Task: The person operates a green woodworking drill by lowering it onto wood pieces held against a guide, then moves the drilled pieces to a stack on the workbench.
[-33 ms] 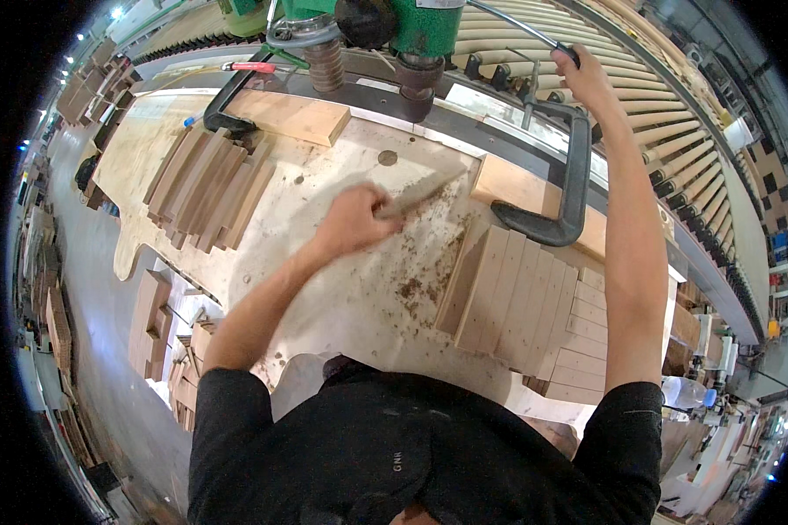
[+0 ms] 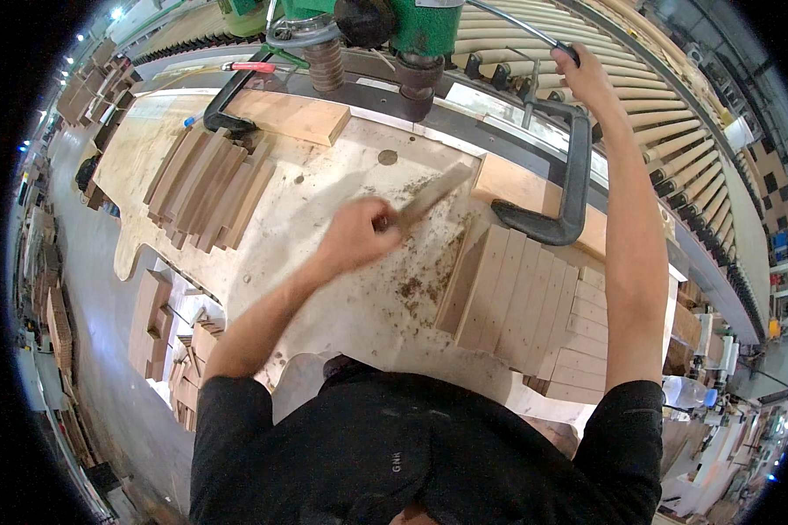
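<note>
My left hand [image 2: 362, 234], slightly smeared by motion, is closed around one end of a narrow wooden strip [image 2: 436, 192]. The strip slants up to the right, its far end near the wooden fence block [image 2: 518, 185]. Up at the right, my right hand [image 2: 584, 77] grips the black-ended lever handle [image 2: 566, 52] of a green drill press [image 2: 425, 31]. The dark chuck [image 2: 418, 83] hangs over the board's far edge, beyond the strip. Sawdust [image 2: 418, 287] lies scattered on the pale board [image 2: 324, 302] between my arms.
Stacked wooden strips [image 2: 206, 188] lie at the left, and drilled wooden pieces [image 2: 521, 293] sit in rows at the right. Black clamps [image 2: 573, 188] hold the fence blocks. A roller conveyor [image 2: 674, 131] runs behind at the right. A plastic bottle [image 2: 687, 392] stands by my right sleeve.
My left hand and the strip have shifted slightly toward me and to the right. My right hand keeps its place on the lever.
</note>
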Demonstrator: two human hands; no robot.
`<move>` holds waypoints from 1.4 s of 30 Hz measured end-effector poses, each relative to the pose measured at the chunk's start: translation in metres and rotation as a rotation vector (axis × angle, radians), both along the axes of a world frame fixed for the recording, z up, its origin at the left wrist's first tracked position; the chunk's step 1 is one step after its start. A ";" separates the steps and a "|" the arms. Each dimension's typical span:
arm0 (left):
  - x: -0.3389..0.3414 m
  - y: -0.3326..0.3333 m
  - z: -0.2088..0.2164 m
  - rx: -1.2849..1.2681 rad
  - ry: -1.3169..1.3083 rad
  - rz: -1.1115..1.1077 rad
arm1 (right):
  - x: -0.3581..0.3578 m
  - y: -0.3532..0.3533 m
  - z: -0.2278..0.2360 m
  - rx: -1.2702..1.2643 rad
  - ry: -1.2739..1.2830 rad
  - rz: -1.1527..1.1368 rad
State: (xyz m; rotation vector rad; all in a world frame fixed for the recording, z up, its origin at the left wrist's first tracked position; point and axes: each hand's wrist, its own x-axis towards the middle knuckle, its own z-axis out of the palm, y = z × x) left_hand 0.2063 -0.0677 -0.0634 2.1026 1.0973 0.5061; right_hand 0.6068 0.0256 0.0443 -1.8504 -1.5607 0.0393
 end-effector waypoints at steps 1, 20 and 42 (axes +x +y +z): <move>-0.004 -0.022 0.001 0.010 0.019 -0.009 | -0.002 0.000 0.000 -0.004 0.003 0.005; 0.011 -0.137 -0.031 0.067 -0.152 -0.049 | -0.022 0.012 0.002 0.011 0.096 0.087; -0.160 0.046 -0.022 0.854 0.485 0.612 | 0.004 0.004 -0.009 -0.055 0.097 -0.023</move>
